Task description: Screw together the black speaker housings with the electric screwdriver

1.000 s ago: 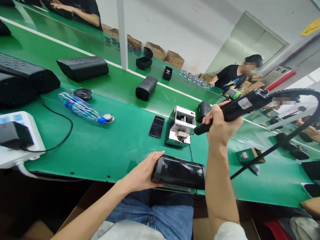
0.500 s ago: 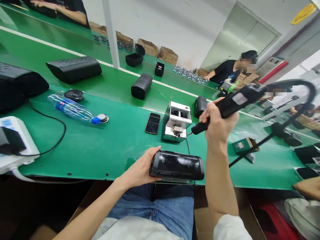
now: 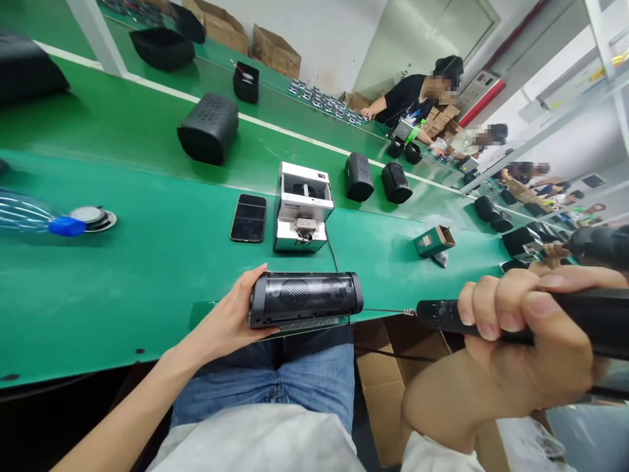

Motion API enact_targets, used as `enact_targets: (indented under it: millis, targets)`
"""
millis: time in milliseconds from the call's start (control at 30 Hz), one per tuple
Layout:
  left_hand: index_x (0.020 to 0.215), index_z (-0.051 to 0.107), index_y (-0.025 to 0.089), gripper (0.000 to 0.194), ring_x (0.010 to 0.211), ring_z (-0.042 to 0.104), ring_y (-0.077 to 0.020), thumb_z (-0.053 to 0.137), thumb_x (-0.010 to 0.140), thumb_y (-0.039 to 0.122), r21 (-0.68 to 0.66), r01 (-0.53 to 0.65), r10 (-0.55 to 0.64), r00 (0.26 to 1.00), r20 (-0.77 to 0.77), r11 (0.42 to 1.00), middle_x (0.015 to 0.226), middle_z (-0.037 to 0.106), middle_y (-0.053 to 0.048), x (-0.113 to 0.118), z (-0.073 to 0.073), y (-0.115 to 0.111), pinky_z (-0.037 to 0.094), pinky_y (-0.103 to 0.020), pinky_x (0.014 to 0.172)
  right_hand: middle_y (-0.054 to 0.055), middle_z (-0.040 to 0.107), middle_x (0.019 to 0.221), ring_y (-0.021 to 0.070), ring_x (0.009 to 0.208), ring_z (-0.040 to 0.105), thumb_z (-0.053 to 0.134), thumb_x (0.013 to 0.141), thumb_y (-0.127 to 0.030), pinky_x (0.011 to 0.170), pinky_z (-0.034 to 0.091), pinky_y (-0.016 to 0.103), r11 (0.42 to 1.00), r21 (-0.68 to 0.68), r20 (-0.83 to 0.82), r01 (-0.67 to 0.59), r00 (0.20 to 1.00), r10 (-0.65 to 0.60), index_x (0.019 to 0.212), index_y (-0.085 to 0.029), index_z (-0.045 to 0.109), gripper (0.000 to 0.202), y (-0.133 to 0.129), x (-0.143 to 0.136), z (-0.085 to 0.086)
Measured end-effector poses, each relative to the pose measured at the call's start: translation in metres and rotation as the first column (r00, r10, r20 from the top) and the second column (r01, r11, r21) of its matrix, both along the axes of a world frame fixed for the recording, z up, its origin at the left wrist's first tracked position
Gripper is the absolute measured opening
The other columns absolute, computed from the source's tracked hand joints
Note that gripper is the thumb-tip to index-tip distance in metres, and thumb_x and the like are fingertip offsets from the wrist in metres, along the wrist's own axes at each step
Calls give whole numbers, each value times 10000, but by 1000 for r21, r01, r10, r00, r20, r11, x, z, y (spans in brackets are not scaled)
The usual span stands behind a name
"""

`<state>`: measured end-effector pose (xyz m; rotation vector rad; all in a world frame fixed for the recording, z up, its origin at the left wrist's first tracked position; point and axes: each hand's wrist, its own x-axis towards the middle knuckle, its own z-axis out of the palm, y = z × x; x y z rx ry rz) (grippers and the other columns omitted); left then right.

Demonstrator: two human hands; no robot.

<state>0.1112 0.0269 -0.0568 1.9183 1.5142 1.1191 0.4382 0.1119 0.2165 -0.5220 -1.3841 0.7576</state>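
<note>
My left hand [image 3: 233, 311] is closed around the left end of a black speaker [image 3: 304, 295], which lies sideways at the table's front edge with its perforated grille upward. My right hand [image 3: 525, 321] grips a black electric screwdriver [image 3: 447, 314] on the right, held level. Its long thin bit points left at the speaker's right end; I cannot tell whether the tip touches it. Behind the speaker stands a silver screw feeder [image 3: 303, 208], and a phone [image 3: 248, 217] lies to the left of it.
A plastic bottle [image 3: 29, 213] and a speaker driver [image 3: 95, 218] lie at left. Black speaker housings [image 3: 209, 128] stand along the green table [image 3: 147, 288]. A small green box [image 3: 435, 240] sits at right. Cardboard boxes [image 3: 381, 400] are below the edge. Co-workers [image 3: 413, 98] sit across the table.
My right hand has swung the screwdriver from above the feeder down to the right, its bit now at the speaker's right end. The view has shifted right; my left hand still holds the speaker.
</note>
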Motion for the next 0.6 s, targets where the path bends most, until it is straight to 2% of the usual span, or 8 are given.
enact_targets:
  millis: [133, 233, 367, 467, 600]
  targets:
    - [1864, 129, 337, 1198, 1634, 576, -485, 928, 974, 412, -25, -7, 7, 1000, 4, 1000, 1793, 464, -224, 0, 0, -1, 531, -690, 1341, -112, 551, 594, 87, 382, 376, 761, 854, -77, 397, 385, 223, 1000, -12, -13, 11, 1000, -11, 1008, -233, 691, 230, -2, -7, -11]
    - [1844, 163, 350, 1166, 1638, 575, -477, 930, 968, 417, -45, -6, 7, 1000, 24, 999, 1787, 466, -212, -1, 2, -3, 527, -677, 1350, -106, 555, 634, 97, 415, 450, 775, 912, -77, 430, 442, 233, 999, -40, 6, -3, 1000, 3, 1058, -230, 687, 229, 0, -10, -27]
    - [1763, 281, 382, 1111, 1569, 649, -446, 979, 901, 322, -66, -17, 20, 999, 38, 998, 1723, 537, -171, -1, 7, -7, 564, -625, 1332, -103, 564, 652, 95, 435, 509, 762, 1006, -72, 471, 493, 223, 990, -80, 38, -120, 992, 123, 1078, -244, 682, 203, 9, -8, -58]
    - [1713, 329, 423, 1162, 1498, 708, -430, 1043, 812, 253, -83, -39, 42, 998, 38, 996, 1676, 586, -143, 0, 8, -10, 605, -589, 1299, -106, 543, 637, 87, 432, 497, 744, 1073, -107, 483, 482, 202, 970, -134, 30, -203, 977, 209, 1076, -263, 663, 176, 15, -4, -77]
    - [1708, 349, 457, 1191, 1463, 739, -435, 1080, 779, 309, -117, -79, 88, 994, 69, 990, 1673, 619, -135, -1, -2, -14, 630, -567, 1276, -90, 491, 617, 102, 461, 481, 718, 1125, -197, 508, 458, 208, 948, -185, -4, -261, 964, 265, 1041, -270, 650, 130, 15, 1, -90]
